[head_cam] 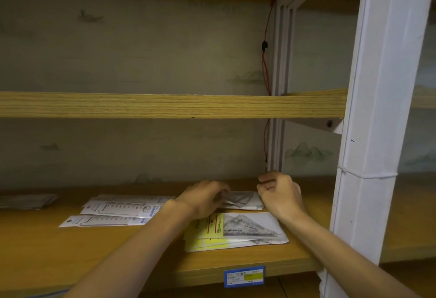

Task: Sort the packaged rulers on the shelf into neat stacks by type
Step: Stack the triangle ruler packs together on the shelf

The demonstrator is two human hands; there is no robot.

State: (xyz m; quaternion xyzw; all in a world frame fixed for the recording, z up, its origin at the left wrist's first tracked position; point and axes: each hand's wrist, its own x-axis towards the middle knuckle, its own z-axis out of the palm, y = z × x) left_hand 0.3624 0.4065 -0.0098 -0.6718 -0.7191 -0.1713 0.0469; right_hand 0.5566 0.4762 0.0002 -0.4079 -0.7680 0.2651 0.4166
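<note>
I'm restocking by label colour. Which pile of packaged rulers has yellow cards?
The set-square stack at the shelf's front, between the two forearms. The straight-ruler packs to its left are white with blue corners.

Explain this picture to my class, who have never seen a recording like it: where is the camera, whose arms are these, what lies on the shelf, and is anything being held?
There is no machine here. The single picture comes from a wide-angle camera worn on a person's head, looking forward and down, so the two bare arms reaching in from below are the wearer's own.

They work at a wooden shelf. On it lie packaged rulers: straight rulers in white packets to the left, a stack of triangle rulers with yellow labels near the front edge, and another pile of clear triangle rulers behind it. A darker, blurred pile sits at far left.

The left hand has its fingers curled on that rear pile, seemingly gripping it. The right hand is loosely curled at the pile's right end; whether it holds a packet cannot be told. A blue price tag is fixed to the shelf's front.
</note>
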